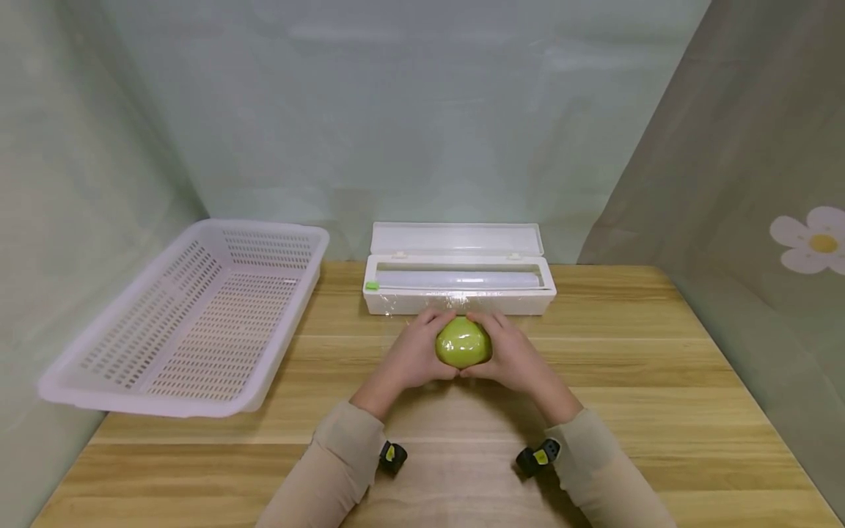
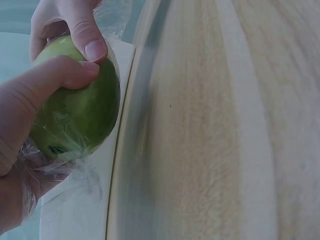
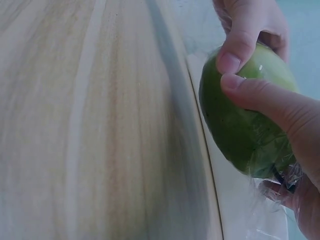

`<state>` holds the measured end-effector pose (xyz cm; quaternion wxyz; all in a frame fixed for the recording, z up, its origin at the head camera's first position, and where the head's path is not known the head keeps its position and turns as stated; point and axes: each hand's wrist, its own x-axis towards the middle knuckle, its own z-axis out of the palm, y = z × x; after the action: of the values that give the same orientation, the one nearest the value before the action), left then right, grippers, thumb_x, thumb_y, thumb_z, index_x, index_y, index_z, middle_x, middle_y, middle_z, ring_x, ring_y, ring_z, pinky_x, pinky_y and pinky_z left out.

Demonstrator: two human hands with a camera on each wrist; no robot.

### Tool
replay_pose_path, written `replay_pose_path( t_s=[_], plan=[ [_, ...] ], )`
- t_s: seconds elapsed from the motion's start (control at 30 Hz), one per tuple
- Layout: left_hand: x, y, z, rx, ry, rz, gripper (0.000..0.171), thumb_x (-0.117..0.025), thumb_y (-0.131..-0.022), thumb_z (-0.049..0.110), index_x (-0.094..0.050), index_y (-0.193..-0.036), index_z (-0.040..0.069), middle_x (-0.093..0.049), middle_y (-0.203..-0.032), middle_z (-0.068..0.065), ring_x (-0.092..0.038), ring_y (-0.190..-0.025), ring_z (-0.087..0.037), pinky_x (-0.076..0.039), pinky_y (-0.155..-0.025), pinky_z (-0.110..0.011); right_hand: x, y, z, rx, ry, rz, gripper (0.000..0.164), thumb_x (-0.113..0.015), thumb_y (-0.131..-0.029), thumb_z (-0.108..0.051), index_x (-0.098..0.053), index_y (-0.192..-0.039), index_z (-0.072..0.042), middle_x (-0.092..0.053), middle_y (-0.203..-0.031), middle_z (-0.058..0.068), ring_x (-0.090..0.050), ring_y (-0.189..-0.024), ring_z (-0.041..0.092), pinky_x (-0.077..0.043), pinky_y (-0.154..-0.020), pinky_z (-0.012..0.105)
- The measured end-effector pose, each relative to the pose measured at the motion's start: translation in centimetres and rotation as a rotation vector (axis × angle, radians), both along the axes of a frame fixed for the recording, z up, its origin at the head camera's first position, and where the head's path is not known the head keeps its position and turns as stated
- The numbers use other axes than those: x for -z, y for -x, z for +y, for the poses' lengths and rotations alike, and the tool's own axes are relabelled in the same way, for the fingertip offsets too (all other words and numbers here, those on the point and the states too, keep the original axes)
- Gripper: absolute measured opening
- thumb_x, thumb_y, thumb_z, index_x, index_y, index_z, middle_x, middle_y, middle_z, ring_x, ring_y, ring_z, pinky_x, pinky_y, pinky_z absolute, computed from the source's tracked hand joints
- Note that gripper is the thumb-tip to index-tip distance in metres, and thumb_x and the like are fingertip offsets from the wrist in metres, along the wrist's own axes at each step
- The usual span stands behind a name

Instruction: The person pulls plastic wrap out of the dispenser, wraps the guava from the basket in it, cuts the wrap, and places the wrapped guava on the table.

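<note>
A smooth green fruit (image 1: pixel 463 342) with a dark stem is wrapped in clear cling film (image 2: pixel 75 170), which bunches up loosely at its two ends. My left hand (image 1: pixel 419 353) grips one side of it, and my right hand (image 1: pixel 517 355) grips the other. Both thumbs press on the near face of the fruit, their tips almost meeting, while the fingers curve round the sides. Just beyond the hands stands a white cling film dispenser (image 1: pixel 462 303), its lid (image 1: pixel 457 239) tilted back. Inside lies the film roll (image 1: pixel 455 279), and a green slider (image 1: pixel 372 285) sits at the left of its front edge.
A large white slotted plastic basket (image 1: pixel 277 374) stands on the left of the wooden table (image 1: pixel 634 352). Pale cloth hangs behind and at both sides, with a white flower (image 1: pixel 795 233) printed on the right side. A dark wrist camera (image 1: pixel 538 457) sits at each cuff.
</note>
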<state>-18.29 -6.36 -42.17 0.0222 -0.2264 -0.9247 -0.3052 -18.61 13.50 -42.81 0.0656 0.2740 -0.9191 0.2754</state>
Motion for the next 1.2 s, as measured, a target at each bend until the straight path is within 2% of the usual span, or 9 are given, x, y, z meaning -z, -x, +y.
replay_pose_path(
  t_s=[0.3,0.53,0.73,0.83,0.9,0.97,1.1,1.2],
  plan=[
    [0.1,0.1,-0.1,0.009,-0.014,-0.010,0.103,-0.088,-0.058,0.032,-0.038,-0.145,0.010,-0.051,-0.132,-0.009,-0.056,-0.112,-0.026,-0.048,-0.095,-0.043,-0.1,0.1,0.1,-0.007,0.013,-0.029,0.090,-0.088,-0.061,-0.040,-0.048,-0.134,-0.006,-0.056,-0.123,0.011,-0.056,-0.109,0.025,-0.049,-0.093,0.044],
    [0.2,0.1,-0.2,0.008,-0.049,-0.051,0.106,-0.089,-0.057,0.030,-0.035,-0.146,0.008,-0.050,-0.135,-0.011,-0.056,-0.111,-0.026,-0.048,-0.094,-0.044,-0.4,0.1,0.1,-0.014,0.010,-0.068,0.092,-0.087,-0.061,-0.041,-0.047,-0.136,-0.006,-0.056,-0.125,0.013,-0.056,-0.111,0.027,-0.048,-0.094,0.045],
    [0.2,0.2,-0.3,0.019,-0.069,-0.077,0.100,-0.088,-0.057,0.029,-0.039,-0.141,0.010,-0.049,-0.135,-0.009,-0.054,-0.113,-0.024,-0.047,-0.094,-0.043,-0.6,0.3,0.2,-0.022,0.009,-0.117,0.093,-0.086,-0.061,-0.044,-0.047,-0.136,-0.007,-0.055,-0.126,0.011,-0.056,-0.111,0.025,-0.048,-0.095,0.043],
    [-0.1,0.3,-0.5,0.037,-0.050,-0.080,0.093,-0.088,-0.058,0.028,-0.041,-0.137,0.009,-0.051,-0.132,-0.008,-0.055,-0.111,-0.023,-0.046,-0.095,-0.041,-0.6,0.4,0.1,-0.030,0.020,-0.131,0.093,-0.086,-0.061,-0.044,-0.047,-0.136,-0.007,-0.055,-0.128,0.011,-0.056,-0.113,0.025,-0.048,-0.095,0.044],
    [-0.5,0.3,-0.5,0.047,-0.004,-0.065,0.091,-0.087,-0.060,0.029,-0.042,-0.136,0.009,-0.052,-0.132,-0.008,-0.055,-0.111,-0.023,-0.047,-0.094,-0.041,-0.6,0.5,0.1,-0.033,0.025,-0.136,0.092,-0.086,-0.062,-0.044,-0.047,-0.137,-0.008,-0.054,-0.130,0.011,-0.055,-0.114,0.026,-0.047,-0.096,0.044],
    [-0.8,0.2,-0.4,0.053,0.078,-0.025,0.090,-0.086,-0.061,0.033,-0.043,-0.136,0.007,-0.050,-0.136,-0.010,-0.054,-0.116,-0.025,-0.046,-0.097,-0.042,-0.6,0.6,0.1,-0.032,0.025,-0.139,0.092,-0.086,-0.062,-0.044,-0.047,-0.137,-0.008,-0.054,-0.131,0.012,-0.055,-0.116,0.026,-0.047,-0.096,0.044],
    [-1.2,-0.1,0.1,0.059,0.268,0.082,0.102,-0.084,-0.063,0.041,-0.034,-0.144,0.005,-0.039,-0.147,-0.012,-0.043,-0.131,-0.029,-0.040,-0.105,-0.045,-0.8,0.8,0.2,-0.030,0.024,-0.155,0.092,-0.086,-0.062,-0.045,-0.046,-0.138,-0.011,-0.053,-0.132,0.011,-0.054,-0.115,0.026,-0.047,-0.096,0.045],
    [-1.1,-0.2,0.5,0.073,0.349,0.142,0.107,-0.084,-0.062,0.041,-0.029,-0.146,0.003,-0.037,-0.146,-0.014,-0.040,-0.132,-0.030,-0.038,-0.107,-0.045,-0.8,1.0,0.2,-0.036,0.026,-0.161,0.092,-0.085,-0.062,-0.045,-0.046,-0.138,-0.012,-0.054,-0.131,0.010,-0.055,-0.113,0.024,-0.048,-0.094,0.043]
  ],
)
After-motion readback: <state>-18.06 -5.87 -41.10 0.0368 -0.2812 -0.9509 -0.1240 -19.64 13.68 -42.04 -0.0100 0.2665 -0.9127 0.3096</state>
